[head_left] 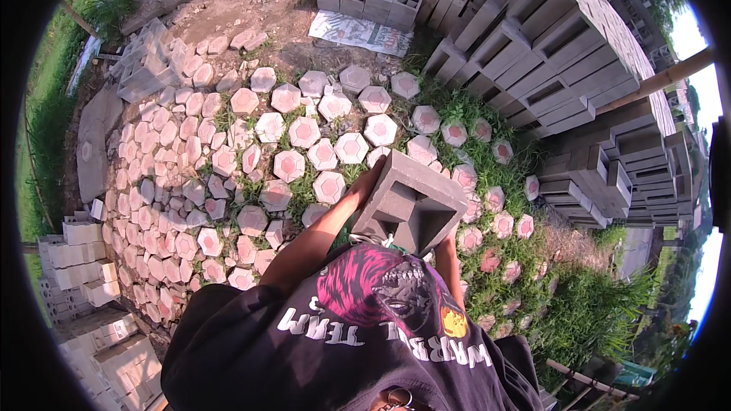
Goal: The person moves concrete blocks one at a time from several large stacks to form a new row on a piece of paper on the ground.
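Grey concrete hollow block (411,202) is sitting at chest height, near centre of the view, carried w/ both hands against the black printed shirt (358,342). Left hand (371,180) is running up the block's left side, grip clamped on its far left edge; right hand (449,242) is mostly hidden under the near right corner, fingers seeming to be wrapping the lower edge, so that grip is also reading as clamped on the block, tho only partly visible. Holding it two-handed and tight to the body is probably sparing the arms, since a block like this looks heavy. Block itself: rough, mid-grey, rectangular, w/ deep recessed cavities showing on the face turned toward the camera, edges crisp, no chips visible. It's tilting, far end higher. Below and to the left, pink-and-grey hexagonal pavers (304,133) are lying spread over dirt and grass, some loosely heaped at far left. Far right, tall stacks of similar grey blocks (563,53) are standing in rows, prob. stored that way for drying or pickup. Pale block stacks (84,274) are sitting near left.
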Motion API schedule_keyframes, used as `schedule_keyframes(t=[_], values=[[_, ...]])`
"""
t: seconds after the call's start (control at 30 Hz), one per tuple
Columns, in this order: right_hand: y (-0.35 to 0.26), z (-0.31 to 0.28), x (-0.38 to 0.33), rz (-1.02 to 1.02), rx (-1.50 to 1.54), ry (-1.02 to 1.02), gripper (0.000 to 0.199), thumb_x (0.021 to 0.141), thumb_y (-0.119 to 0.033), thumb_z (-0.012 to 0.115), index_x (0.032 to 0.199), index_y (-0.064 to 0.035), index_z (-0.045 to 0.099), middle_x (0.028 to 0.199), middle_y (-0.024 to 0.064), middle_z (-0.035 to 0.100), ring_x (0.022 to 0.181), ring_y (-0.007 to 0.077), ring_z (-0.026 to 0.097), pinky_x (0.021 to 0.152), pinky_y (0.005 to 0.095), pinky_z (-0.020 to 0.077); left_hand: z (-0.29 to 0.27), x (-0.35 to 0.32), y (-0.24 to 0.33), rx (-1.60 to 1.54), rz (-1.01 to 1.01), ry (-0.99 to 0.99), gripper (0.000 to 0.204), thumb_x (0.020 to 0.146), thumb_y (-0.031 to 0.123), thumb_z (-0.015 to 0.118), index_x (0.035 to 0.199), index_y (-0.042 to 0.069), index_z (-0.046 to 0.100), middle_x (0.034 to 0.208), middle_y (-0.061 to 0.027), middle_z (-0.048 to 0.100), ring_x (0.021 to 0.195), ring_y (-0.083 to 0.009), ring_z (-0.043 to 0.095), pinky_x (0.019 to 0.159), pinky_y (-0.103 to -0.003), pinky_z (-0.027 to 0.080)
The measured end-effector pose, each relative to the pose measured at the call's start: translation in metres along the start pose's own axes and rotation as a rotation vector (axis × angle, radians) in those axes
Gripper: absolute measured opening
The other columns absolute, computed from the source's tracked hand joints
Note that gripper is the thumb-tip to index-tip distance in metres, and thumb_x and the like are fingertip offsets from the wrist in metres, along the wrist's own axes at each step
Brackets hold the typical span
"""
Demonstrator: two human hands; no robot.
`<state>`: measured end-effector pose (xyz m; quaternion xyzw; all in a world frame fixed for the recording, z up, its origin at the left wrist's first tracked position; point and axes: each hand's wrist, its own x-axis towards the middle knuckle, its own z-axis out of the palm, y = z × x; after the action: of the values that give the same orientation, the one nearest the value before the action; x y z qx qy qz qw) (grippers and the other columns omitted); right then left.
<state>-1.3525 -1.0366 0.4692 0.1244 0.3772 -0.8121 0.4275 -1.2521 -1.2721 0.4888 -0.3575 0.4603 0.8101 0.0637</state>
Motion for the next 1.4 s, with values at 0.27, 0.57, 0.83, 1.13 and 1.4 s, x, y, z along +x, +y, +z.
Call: schedule_keyframes(t=[0.27,0.57,0.83,1.13,1.4], values=[[-0.077,0.072,0.124,-0.007,-0.006,0.038,0.048,0.098,-0.039,0.037,0.127,-0.0039,0.051,0.119,0.0120,0.060,0.104,0.0265,0.060,0.091,0.0409,0.0504,-0.012,0.073,0.138,0.048,0.097,0.049,0.088,0.086,0.074,0.034,0.124,-0.002,0.058,0.116,-0.0185,0.062,0.106,-0.0266,0.058,0.094,-0.035,0.042],[-0.127,0.168,0.339,0.141,-0.254,0.020,0.047,0.098,-0.037,0.038,0.129,-0.0038,0.051,0.122,0.0114,0.060,0.104,0.0255,0.061,0.092,0.0389,0.0501,-0.074,0.211,0.227,-0.470,0.149,0.333,0.061,0.094,0.056,0.044,0.120,0.003,0.060,0.104,-0.0081,0.064,0.090,-0.0174,0.060,0.076,-0.032,0.048],[-0.199,0.308,0.547,0.203,-0.569,-0.169,0.071,0.092,-0.063,0.039,0.131,-0.0053,0.053,0.125,0.0060,0.057,0.110,0.0173,0.054,0.095,0.0285,0.0410,-0.137,0.339,0.345,-0.957,0.261,0.384,0.059,0.090,0.060,0.049,0.102,0.006,0.068,0.086,-0.0059,0.069,0.068,-0.0164,0.063,0.066,-0.032,0.051],[-0.243,0.396,0.652,0.279,-0.421,-0.208,0.063,0.096,-0.055,0.039,0.134,-0.0048,0.049,0.126,0.0054,0.057,0.109,0.0161,0.055,0.095,0.0297,0.0433,-0.154,0.382,0.474,-0.298,0.501,0.752,0.048,0.099,0.042,0.045,0.108,-0.001,0.064,0.084,-0.0035,0.065,0.069,-0.0127,0.059,0.059,-0.026,0.046],[-0.255,0.442,0.784,0.178,-0.366,-0.089,0.062,0.096,-0.055,0.038,0.134,-0.0067,0.048,0.125,0.0068,0.058,0.109,0.0198,0.057,0.094,0.0323,0.0457,-0.218,0.484,0.578,-0.177,0.552,0.444,0.052,0.100,0.044,0.039,0.126,0.000,0.051,0.120,-0.0086,0.057,0.110,-0.0152,0.051,0.096,-0.031,0.038]])
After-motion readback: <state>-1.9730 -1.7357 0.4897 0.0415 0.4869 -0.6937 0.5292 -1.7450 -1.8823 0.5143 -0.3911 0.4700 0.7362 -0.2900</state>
